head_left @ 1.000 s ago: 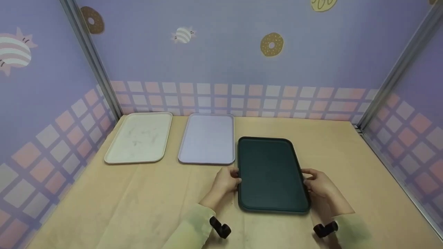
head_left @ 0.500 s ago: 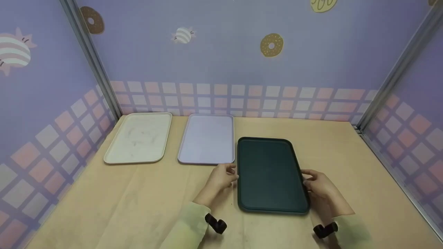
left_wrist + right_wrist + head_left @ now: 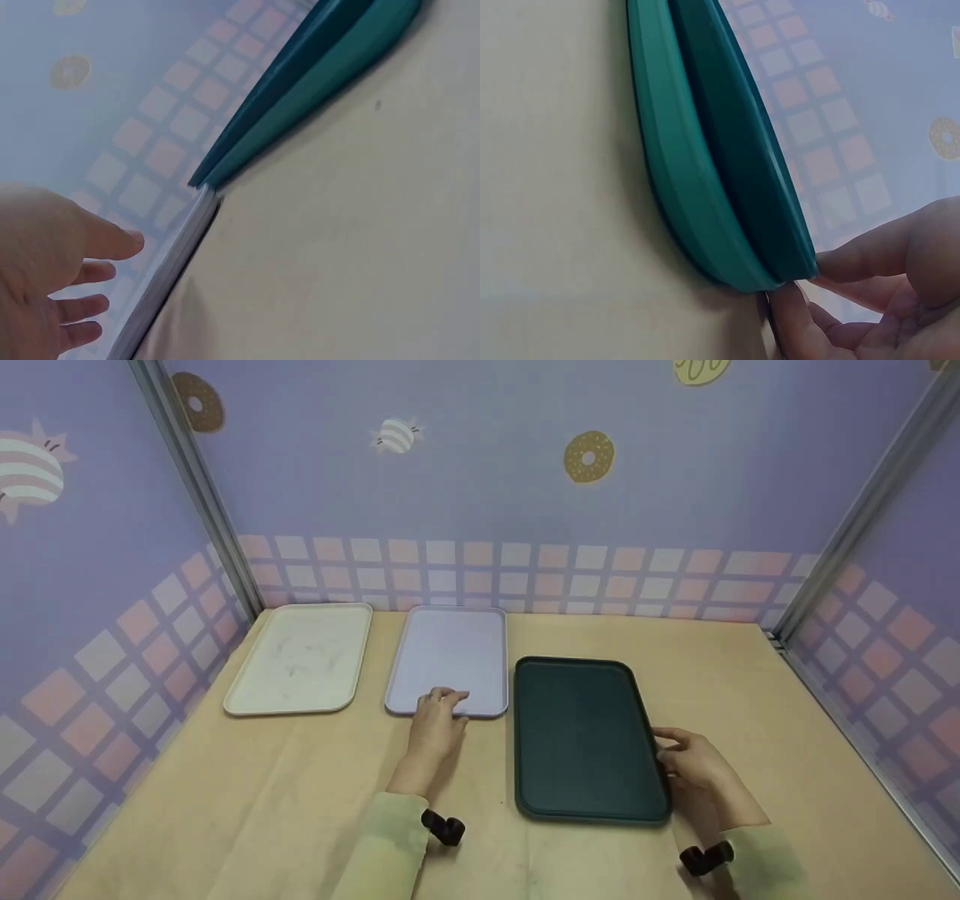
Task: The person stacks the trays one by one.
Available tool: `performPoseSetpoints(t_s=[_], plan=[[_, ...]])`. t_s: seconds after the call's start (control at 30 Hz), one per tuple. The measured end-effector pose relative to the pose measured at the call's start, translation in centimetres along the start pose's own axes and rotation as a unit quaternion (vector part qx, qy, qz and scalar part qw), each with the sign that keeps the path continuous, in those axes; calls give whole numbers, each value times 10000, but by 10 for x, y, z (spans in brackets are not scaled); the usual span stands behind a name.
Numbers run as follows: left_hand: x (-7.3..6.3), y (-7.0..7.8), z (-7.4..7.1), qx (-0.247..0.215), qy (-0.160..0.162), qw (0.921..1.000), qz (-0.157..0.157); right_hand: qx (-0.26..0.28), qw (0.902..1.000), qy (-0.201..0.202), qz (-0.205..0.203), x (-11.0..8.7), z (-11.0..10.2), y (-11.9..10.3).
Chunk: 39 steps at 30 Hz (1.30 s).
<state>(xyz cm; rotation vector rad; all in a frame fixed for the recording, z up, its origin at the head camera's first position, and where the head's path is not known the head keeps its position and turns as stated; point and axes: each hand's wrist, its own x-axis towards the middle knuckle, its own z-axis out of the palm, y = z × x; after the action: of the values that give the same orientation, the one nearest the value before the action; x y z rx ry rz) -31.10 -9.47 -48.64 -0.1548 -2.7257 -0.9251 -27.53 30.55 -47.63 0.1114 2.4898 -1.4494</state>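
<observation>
A dark green rectangular tray [image 3: 589, 739] lies on the table at centre right. My right hand [image 3: 694, 757] is at its right edge; in the right wrist view thumb and fingers [image 3: 862, 255] pinch the tray's rim [image 3: 761, 150]. My left hand [image 3: 437, 731] hovers by the near edge of a pale purple tray [image 3: 454, 656], its fingertips overlapping that tray in the head view. In the left wrist view the left hand [image 3: 56, 270] has loosely bent, spread fingers and holds nothing, beside the purple tray's edge [image 3: 169, 270].
An off-white tray [image 3: 300, 660] with faint grey smudges lies at the far left of the table [image 3: 300, 795]. Patterned walls [image 3: 480, 495] with metal corner posts [image 3: 199, 487] enclose the back and sides. The green tray's left edge sits close to the purple tray's right edge.
My left hand has let go of the green tray's left edge and moved left and away from me to the purple tray. The right hand and the trays have stayed in place.
</observation>
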Motion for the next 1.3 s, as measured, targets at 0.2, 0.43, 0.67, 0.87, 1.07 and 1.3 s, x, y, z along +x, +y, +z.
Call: performPoseSetpoints(t_s=[0.2, 0.43, 0.67, 0.87, 1.07, 1.3], plan=[[1, -14, 1, 530, 4, 9980, 341, -84, 10000, -8, -11, 0, -1, 1], [-4, -20, 3, 697, -41, 9968, 381, -2, 9999, -85, -63, 0, 0, 1], [-4, -21, 3, 810, -82, 9958, 411, 93, 9998, -188, -70, 1, -1, 0], [-4, -20, 2, 782, -174, 9953, 554, 44, 10000, -78, -4, 2, 0, 3], [-13, -18, -4, 1038, -371, 9907, 794, 26, 9999, -103, -29, 1, 0, 3], [-26, -8, -17, 1484, -852, 9832, 635, 35, 9999, -89, 56, 1, -1, 2]])
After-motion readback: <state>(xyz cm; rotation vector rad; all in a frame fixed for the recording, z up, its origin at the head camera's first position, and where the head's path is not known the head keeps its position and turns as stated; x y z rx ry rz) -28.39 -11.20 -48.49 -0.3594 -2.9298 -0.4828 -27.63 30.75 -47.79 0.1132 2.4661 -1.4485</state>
